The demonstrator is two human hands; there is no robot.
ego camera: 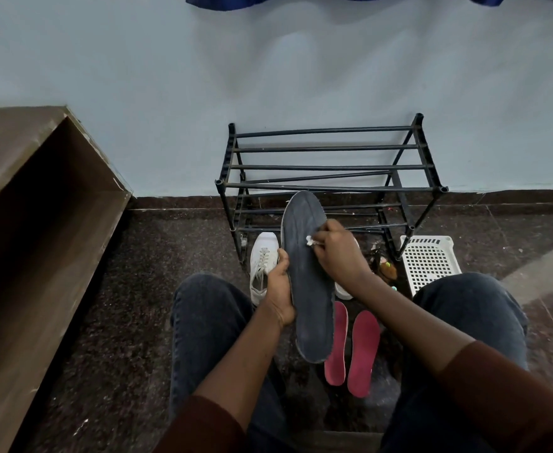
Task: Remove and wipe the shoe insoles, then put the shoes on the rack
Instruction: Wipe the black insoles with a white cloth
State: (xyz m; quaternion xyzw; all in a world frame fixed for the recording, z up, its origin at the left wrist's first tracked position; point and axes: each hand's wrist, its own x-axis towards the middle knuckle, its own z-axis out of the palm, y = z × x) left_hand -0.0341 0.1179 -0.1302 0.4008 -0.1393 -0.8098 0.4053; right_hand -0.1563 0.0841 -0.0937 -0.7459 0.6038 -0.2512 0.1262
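Knees (pixel 209 308) frame the grey insole (pixel 308 289): left hand (pixel 276 289) grips its edge, right hand (pixel 337 253) fingers pinch a white wipe (pixel 311 240) against it. Two red insoles (pixel 363 351) lie out at 6 o'clock of the rack (pixel 327 168); one white shoe (pixel 262 266) waits at its 7 o'clock, so, I'd judge, racking remains.

The second white sneaker (pixel 343 291) is largely hidden behind the right hand (pixel 337 256) and grey insole (pixel 308 279). The white wipe (pixel 311 240) is mostly concealed by fingers. The brown cabinet (pixel 23 223) is cut off at the left edge.
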